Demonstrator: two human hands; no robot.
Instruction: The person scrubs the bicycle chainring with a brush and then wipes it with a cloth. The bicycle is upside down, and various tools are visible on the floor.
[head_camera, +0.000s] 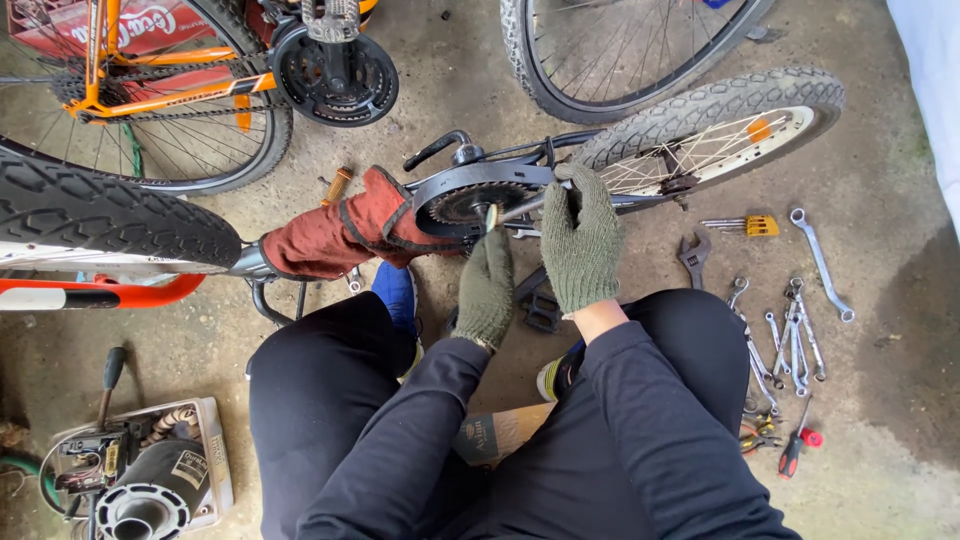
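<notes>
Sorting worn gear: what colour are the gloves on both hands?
Olive green knit, on left hand and right hand; head view.

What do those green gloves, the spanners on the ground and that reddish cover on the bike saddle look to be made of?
The left hand and right hand wear gloves that look like knitted wool or cotton: fuzzy, ribbed cuffs. The spanners appear to be polished steel: bright, silvery, reflective. The saddle cover looks like a woven cloth, matt rust-red with a dark stitched edge; its exact fibre cannot be told.
</notes>
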